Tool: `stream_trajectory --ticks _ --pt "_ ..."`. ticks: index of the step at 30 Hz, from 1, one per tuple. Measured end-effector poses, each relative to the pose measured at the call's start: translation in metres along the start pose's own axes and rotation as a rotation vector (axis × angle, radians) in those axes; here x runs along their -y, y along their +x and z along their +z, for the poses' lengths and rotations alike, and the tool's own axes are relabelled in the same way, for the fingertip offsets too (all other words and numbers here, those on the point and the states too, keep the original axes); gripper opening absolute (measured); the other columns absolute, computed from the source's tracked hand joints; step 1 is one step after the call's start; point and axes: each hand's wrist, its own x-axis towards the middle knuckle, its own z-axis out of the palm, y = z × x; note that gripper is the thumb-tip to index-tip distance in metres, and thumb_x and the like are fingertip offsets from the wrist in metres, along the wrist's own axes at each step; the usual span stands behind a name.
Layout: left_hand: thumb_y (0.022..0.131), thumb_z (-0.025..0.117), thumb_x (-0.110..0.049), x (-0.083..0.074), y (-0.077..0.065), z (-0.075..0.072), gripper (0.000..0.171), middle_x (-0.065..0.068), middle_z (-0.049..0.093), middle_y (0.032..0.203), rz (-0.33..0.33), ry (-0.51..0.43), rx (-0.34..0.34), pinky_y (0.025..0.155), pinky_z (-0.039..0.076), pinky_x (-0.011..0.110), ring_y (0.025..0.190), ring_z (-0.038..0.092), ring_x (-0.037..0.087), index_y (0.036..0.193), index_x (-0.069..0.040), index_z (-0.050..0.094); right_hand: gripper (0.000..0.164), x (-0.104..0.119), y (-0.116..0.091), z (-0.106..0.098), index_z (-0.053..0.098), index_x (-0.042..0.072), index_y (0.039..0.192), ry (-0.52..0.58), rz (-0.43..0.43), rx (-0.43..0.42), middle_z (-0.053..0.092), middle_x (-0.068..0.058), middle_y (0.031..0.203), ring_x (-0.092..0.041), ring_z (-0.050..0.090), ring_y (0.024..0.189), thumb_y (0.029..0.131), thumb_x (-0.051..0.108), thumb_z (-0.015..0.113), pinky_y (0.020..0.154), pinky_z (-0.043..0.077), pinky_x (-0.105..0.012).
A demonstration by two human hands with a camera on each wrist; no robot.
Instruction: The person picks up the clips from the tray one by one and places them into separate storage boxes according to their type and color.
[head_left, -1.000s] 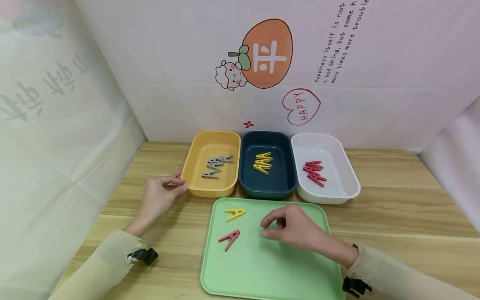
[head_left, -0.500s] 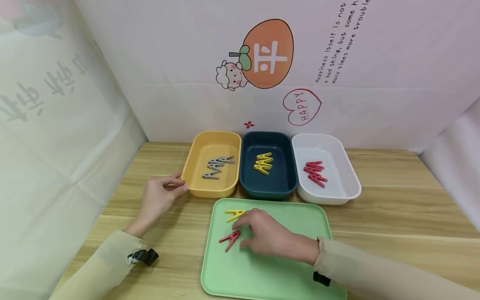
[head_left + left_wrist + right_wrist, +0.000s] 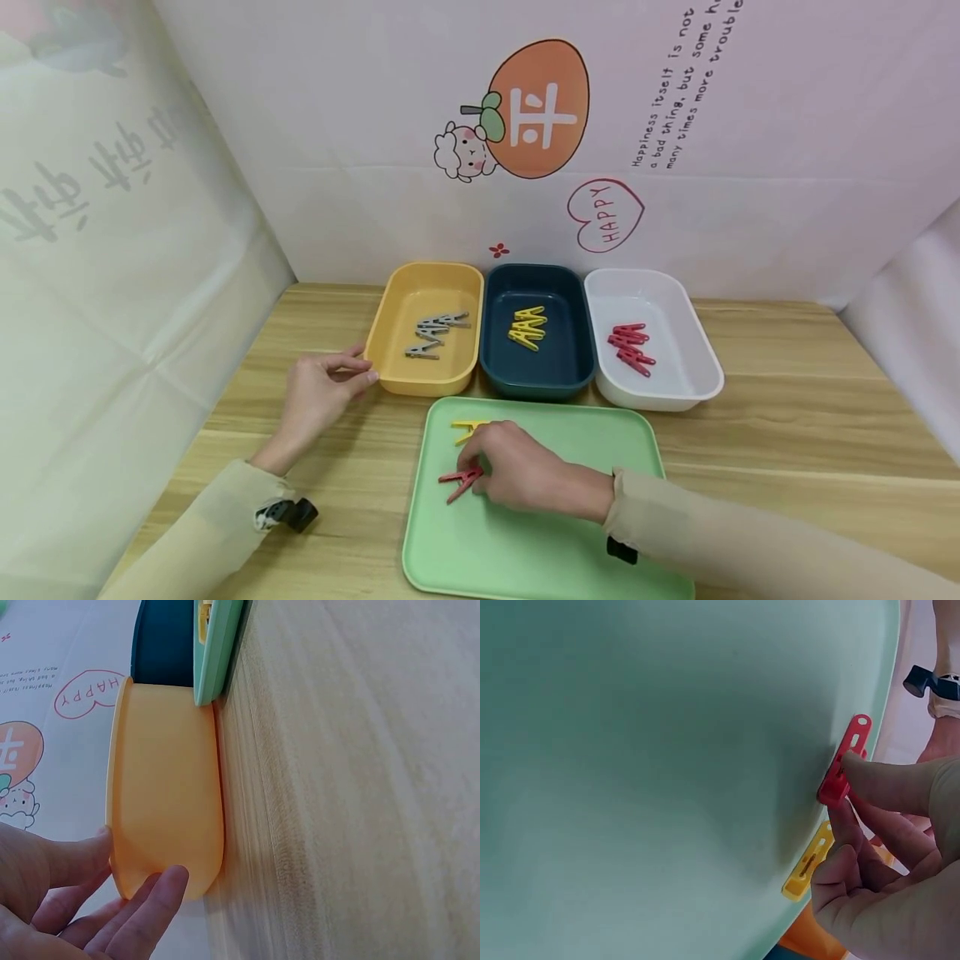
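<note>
With thumb and index finger, my right hand [image 3: 517, 468] pinches a red clothespin [image 3: 459, 480] at its spring end, low over the green tray [image 3: 570, 554]. In the right wrist view the thumb covers part of this red clothespin [image 3: 855, 731]. A yellow clothespin [image 3: 467, 428] lies just beyond on the tray, partly hidden by the hand. My left hand [image 3: 318, 396] rests its fingers against the near left corner of the yellow bin [image 3: 423, 387]; the left wrist view has the thumb at the rim and fairly straight fingers along the outer wall.
Beside the yellow bin, which holds grey clothespins [image 3: 431, 329], stand a dark blue bin [image 3: 536, 387] with yellow clothespins [image 3: 528, 327] and a white bin [image 3: 675, 358] with red ones [image 3: 630, 348]. A printed cloth [image 3: 390, 200] hangs behind the wooden table [image 3: 810, 392].
My right hand has moved left across the tray to the red clothespin and closed its thumb and finger on it. The clothespin has turned slightly. My left hand has stayed at the yellow bin.
</note>
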Motion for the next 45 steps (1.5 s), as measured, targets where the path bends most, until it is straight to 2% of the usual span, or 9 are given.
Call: stream_trajectory --ticks 3,10,15,20,27,34,38,45 --pt "0.090 0.083 0.000 0.000 0.000 0.000 0.017 0.020 0.066 0.137 0.001 0.000 -0.001 0.071 0.068 0.038 0.096 0.077 0.034 0.103 0.009 0.078 0.021 -0.002 -0.001 0.000 0.083 0.013 0.095 0.015 0.004 -0.003 0.070 0.014 0.085 -0.010 0.058 0.077 0.085 -0.005 0.084 0.066 0.053 -0.023" --pt "0.090 0.084 -0.001 -0.001 -0.001 0.000 0.016 0.019 0.066 0.137 -0.006 0.002 -0.004 0.071 0.068 0.036 0.098 0.077 0.033 0.102 0.008 0.078 0.017 -0.009 -0.010 -0.005 0.083 0.014 0.094 -0.020 0.049 -0.001 0.071 0.013 0.086 -0.010 0.060 0.082 0.087 -0.002 0.084 0.072 0.055 -0.025" --pt "0.090 0.084 0.000 -0.001 -0.001 0.001 0.017 0.020 0.066 0.137 -0.015 -0.010 -0.002 0.072 0.068 0.036 0.099 0.076 0.034 0.103 0.009 0.078 0.018 -0.020 -0.025 -0.012 0.083 0.015 0.095 -0.027 0.100 -0.024 0.071 0.013 0.089 -0.009 0.063 0.086 0.087 -0.001 0.085 0.078 0.059 -0.028" --pt "0.090 0.083 0.000 -0.001 -0.001 0.001 0.017 0.020 0.067 0.137 -0.012 0.008 -0.004 0.071 0.068 0.037 0.097 0.077 0.032 0.103 0.008 0.078 0.019 -0.030 -0.041 -0.020 0.083 0.013 0.094 -0.018 0.126 -0.067 0.072 0.011 0.087 -0.012 0.063 0.084 0.084 -0.002 0.087 0.074 0.060 -0.028" --pt "0.090 0.084 -0.002 -0.001 -0.002 0.000 0.016 0.019 0.066 0.138 -0.027 0.002 -0.005 0.072 0.068 0.037 0.098 0.077 0.032 0.102 0.008 0.079 0.019 -0.044 -0.059 -0.031 0.083 0.016 0.094 -0.040 0.172 -0.108 0.070 0.014 0.085 -0.011 0.062 0.083 0.083 0.001 0.088 0.074 0.058 -0.028" --pt "0.091 0.083 0.000 -0.002 -0.001 0.001 0.018 0.020 0.065 0.138 -0.007 -0.008 0.005 0.072 0.068 0.038 0.097 0.077 0.033 0.105 0.010 0.077 0.020 -0.057 -0.077 -0.041 0.082 0.019 0.089 -0.057 0.184 -0.191 0.067 0.015 0.081 -0.012 0.059 0.078 0.082 0.001 0.090 0.064 0.053 -0.024" --pt "0.091 0.082 0.001 -0.002 -0.001 0.001 0.017 0.021 0.066 0.137 0.001 -0.011 0.005 0.073 0.068 0.037 0.099 0.076 0.034 0.104 0.011 0.077 0.021 -0.062 -0.084 -0.044 0.082 0.019 0.089 -0.061 0.196 -0.206 0.066 0.014 0.080 -0.012 0.056 0.074 0.082 0.001 0.089 0.058 0.050 -0.023" --pt "0.091 0.082 0.002 -0.002 -0.001 0.000 0.017 0.022 0.065 0.137 0.003 -0.007 0.010 0.073 0.068 0.036 0.101 0.075 0.035 0.104 0.011 0.077 0.021 -0.069 -0.093 -0.044 0.083 0.015 0.092 -0.037 0.222 -0.218 0.067 0.013 0.081 -0.014 0.055 0.074 0.079 0.001 0.091 0.057 0.049 -0.023"
